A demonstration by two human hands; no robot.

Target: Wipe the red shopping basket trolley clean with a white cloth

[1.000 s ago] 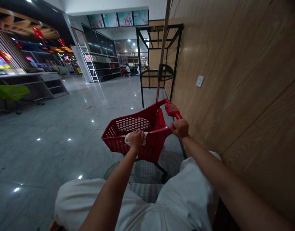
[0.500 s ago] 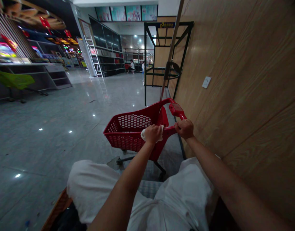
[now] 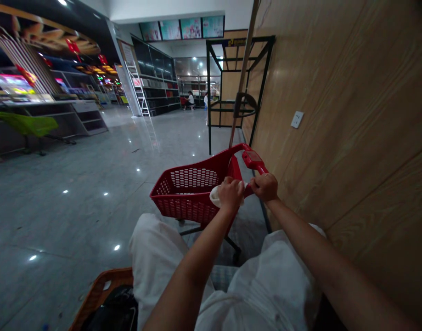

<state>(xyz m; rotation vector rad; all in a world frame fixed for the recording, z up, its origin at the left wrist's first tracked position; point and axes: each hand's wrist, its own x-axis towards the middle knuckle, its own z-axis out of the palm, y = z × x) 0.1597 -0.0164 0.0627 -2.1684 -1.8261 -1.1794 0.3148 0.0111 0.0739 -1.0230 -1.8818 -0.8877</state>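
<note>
A red plastic shopping cart with perforated sides stands in front of my knees. My left hand is closed around a white cloth, pressed on the cart's upper rim near the handle end. Close beside it, my right hand grips the corner of the red handle, its fingers wrapped round the bar. The cart's dark legs and a caster show below the basket, partly hidden by my left forearm.
An orange basket holding a black bag sits by my left leg. A wooden wall rises close on the right. Ahead are a pole and a black metal frame. A green cart stands left; a person crouches far back.
My left hand has slid right along the rim with the cloth, nearer my right hand. My left knee has shifted right, and more of the orange basket shows.
</note>
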